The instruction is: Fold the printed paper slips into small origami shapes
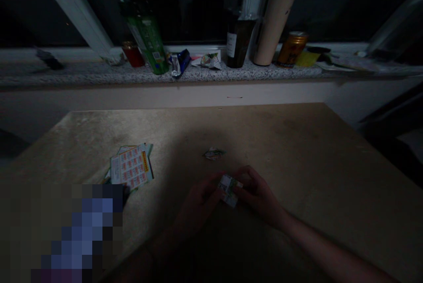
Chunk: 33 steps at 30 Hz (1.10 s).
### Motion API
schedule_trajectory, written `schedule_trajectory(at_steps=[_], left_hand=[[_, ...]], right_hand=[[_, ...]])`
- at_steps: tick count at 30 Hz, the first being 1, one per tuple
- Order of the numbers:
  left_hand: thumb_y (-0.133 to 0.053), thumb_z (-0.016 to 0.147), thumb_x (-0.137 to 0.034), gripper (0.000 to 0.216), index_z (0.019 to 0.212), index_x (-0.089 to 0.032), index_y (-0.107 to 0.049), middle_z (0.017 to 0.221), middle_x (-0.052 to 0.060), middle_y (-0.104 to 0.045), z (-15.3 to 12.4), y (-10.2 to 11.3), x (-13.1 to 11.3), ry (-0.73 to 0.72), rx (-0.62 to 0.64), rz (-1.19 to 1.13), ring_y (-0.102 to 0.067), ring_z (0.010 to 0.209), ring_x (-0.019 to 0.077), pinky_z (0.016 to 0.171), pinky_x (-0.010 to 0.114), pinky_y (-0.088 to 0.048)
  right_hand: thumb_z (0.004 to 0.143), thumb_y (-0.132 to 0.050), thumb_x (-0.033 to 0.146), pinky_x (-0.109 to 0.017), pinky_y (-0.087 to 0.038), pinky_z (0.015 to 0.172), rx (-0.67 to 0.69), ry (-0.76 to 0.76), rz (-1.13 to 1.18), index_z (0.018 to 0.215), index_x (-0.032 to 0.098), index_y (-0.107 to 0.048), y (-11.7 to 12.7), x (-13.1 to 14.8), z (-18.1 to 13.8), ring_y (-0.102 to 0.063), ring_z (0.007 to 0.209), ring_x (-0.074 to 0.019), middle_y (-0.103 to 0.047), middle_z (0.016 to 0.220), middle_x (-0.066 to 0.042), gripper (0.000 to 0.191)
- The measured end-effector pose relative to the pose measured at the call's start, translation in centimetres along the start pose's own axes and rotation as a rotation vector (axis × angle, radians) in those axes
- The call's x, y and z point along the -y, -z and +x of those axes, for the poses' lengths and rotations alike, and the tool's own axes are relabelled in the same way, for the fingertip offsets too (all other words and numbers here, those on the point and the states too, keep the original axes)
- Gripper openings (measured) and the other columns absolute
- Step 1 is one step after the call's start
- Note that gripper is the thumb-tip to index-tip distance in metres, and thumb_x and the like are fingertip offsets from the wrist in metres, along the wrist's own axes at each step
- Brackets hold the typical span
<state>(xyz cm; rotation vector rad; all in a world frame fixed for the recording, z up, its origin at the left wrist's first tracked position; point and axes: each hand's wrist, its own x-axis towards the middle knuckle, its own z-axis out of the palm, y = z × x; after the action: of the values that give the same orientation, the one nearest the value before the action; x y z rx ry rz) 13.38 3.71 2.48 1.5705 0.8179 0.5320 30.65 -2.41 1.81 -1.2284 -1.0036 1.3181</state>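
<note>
Both my hands meet over the near middle of a brown tabletop point(297, 150). My left hand point(198, 206) and my right hand point(259, 195) each pinch a side of a small folded printed paper point(229, 188), holding it just above the table. A smaller folded paper piece point(213, 154) lies on the table a little beyond my hands. To the left lies a stack of printed paper sheets point(132, 169) with red and orange markings. The scene is dim.
A stone window ledge point(82, 73) behind the table carries a green bottle point(147, 38), a red can point(132, 53), a blue wrapper point(180, 62), crumpled paper point(208, 60), a dark cup with a straw point(238, 38), a cardboard tube point(277, 14) and an orange can point(292, 48).
</note>
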Motion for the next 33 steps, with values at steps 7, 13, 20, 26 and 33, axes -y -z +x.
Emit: schedule_trajectory(at_steps=[7,13,20,26,33], left_hand=[[-0.05,0.089,-0.023,0.034,0.123,-0.024,-0.054,0.12,0.003,-0.061,0.2,0.1,0.3,-0.102,-0.02,0.053,-0.057,0.108,0.0201,0.093,0.031,-0.044],[-0.071,0.074,-0.021,0.047,0.12,-0.027,-0.059,0.137,0.006,-0.047,0.1,0.4,0.0,-0.197,0.073,0.063,-0.046,0.123,0.027,0.1,0.037,-0.038],[-0.078,0.066,-0.021,0.054,0.116,-0.03,-0.061,0.135,0.004,-0.049,-0.2,0.4,0.1,-0.094,0.051,0.042,-0.048,0.121,0.0275,0.1,0.038,-0.039],[-0.08,0.062,-0.015,0.05,0.107,-0.027,-0.063,0.131,0.004,-0.053,-0.1,0.3,0.4,-0.081,0.043,-0.039,-0.051,0.118,0.0266,0.099,0.037,-0.039],[-0.081,0.058,-0.009,0.047,0.099,-0.023,-0.062,0.129,0.007,-0.055,-0.1,0.4,-0.5,-0.063,0.038,-0.184,-0.053,0.115,0.0274,0.093,0.036,-0.044]], right_hand=[[0.08,-0.062,0.04,-0.022,-0.048,0.05,0.006,0.095,-0.093,0.08,0.02,-0.059,0.1,0.2,-0.1,-0.059,0.057,-0.0121,-0.061,0.069,0.0,0.02],[0.073,-0.071,0.033,-0.027,-0.052,0.068,0.028,0.131,-0.035,0.083,0.021,-0.062,0.3,-0.5,-0.1,-0.065,0.077,-0.0167,-0.067,0.082,-0.003,0.019],[0.066,-0.078,0.026,-0.027,-0.053,0.07,0.041,0.144,0.065,0.085,0.021,-0.061,0.2,-0.9,-0.2,-0.066,0.077,-0.0163,-0.068,0.083,-0.002,0.026],[0.065,-0.078,0.023,-0.028,-0.054,0.07,0.044,0.126,0.052,0.083,0.021,-0.063,0.2,-0.8,-0.2,-0.067,0.078,-0.0167,-0.068,0.082,-0.002,0.024],[0.065,-0.078,0.02,-0.026,-0.054,0.072,0.051,0.158,0.075,0.085,0.023,-0.067,0.3,-0.9,-0.1,-0.067,0.08,-0.0161,-0.07,0.085,-0.002,0.023]])
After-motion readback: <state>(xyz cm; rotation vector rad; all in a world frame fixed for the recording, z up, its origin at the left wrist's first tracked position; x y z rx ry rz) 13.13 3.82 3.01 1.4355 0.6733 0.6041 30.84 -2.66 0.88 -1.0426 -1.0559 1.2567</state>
